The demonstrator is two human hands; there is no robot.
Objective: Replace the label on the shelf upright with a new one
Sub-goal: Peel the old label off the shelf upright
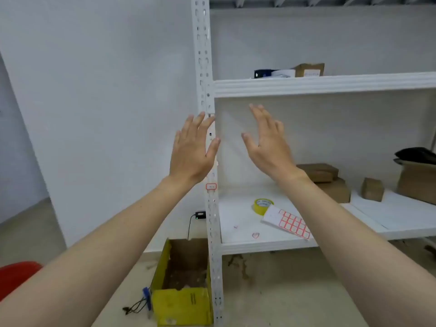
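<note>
A white perforated shelf upright [203, 67] runs top to bottom through the middle. A small red-bordered label [211, 186] is stuck on it, just below my left hand [192, 152]. That hand is raised in front of the upright, fingers spread, holding nothing. My right hand [267, 142] is raised to the right of the upright, open and empty too. A sheet of red-bordered labels [289, 221] lies on the lower shelf [236, 237], partly behind my right forearm. Two small crumpled label scraps [255, 235] lie on the shelf near its front edge.
A yellow tape roll [262, 206] sits beside the label sheet. Brown cardboard boxes [330, 180] stand further right on the shelf. An open yellow carton [182, 284] stands on the floor by the upright's foot. More boxes rest on the upper shelf [330, 84].
</note>
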